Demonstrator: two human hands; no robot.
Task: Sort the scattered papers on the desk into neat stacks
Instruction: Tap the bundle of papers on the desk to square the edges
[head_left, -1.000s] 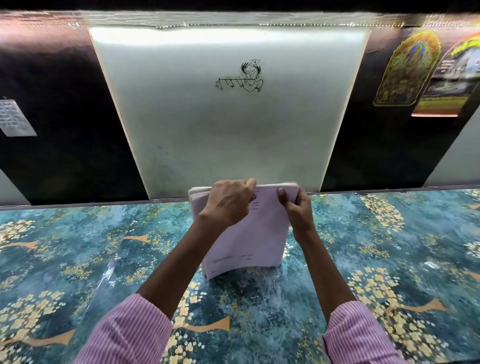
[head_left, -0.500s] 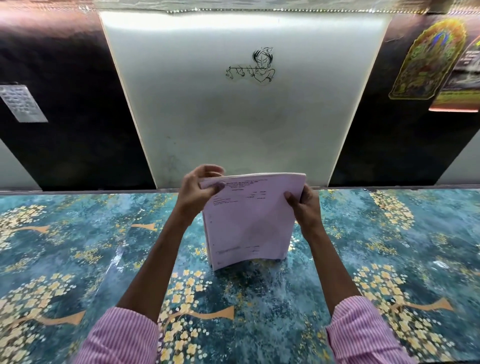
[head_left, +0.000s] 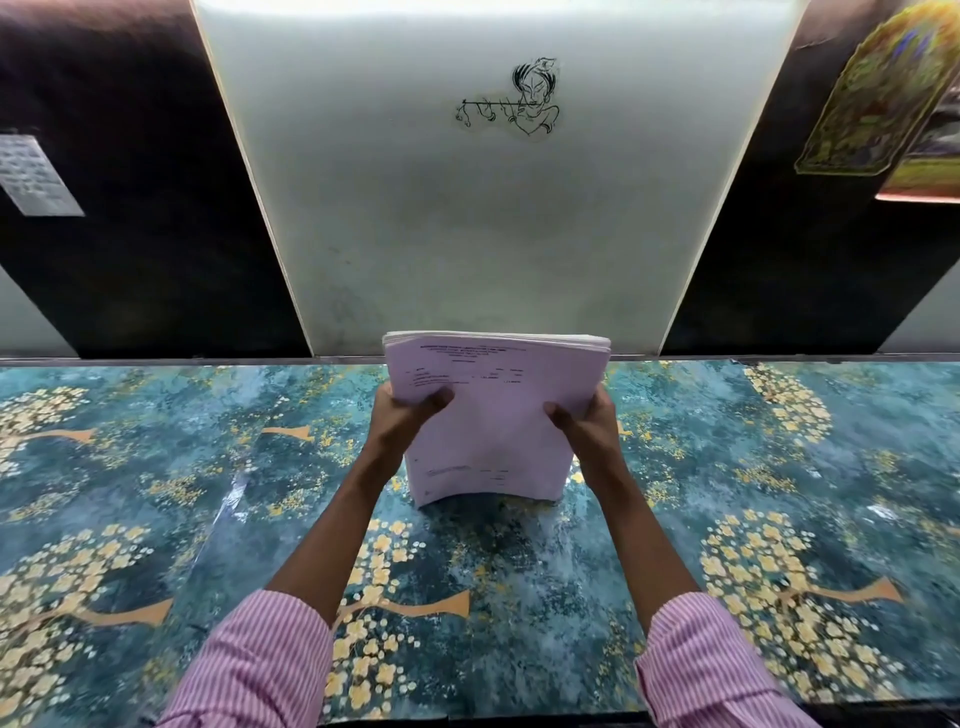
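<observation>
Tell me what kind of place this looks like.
Likely a home or small-office desk: a floral cover, a hand-held paper stack, and devotional pictures on the wall behind.

Desk (head_left: 727, 467) under glossy teal covering, yellow flower print, paper stack (head_left: 493, 441) standing on its lower edge

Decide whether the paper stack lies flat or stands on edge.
On edge: the stack stands upright, bottom edge at the desk, with the left hand and right hand gripping its sides.
</observation>
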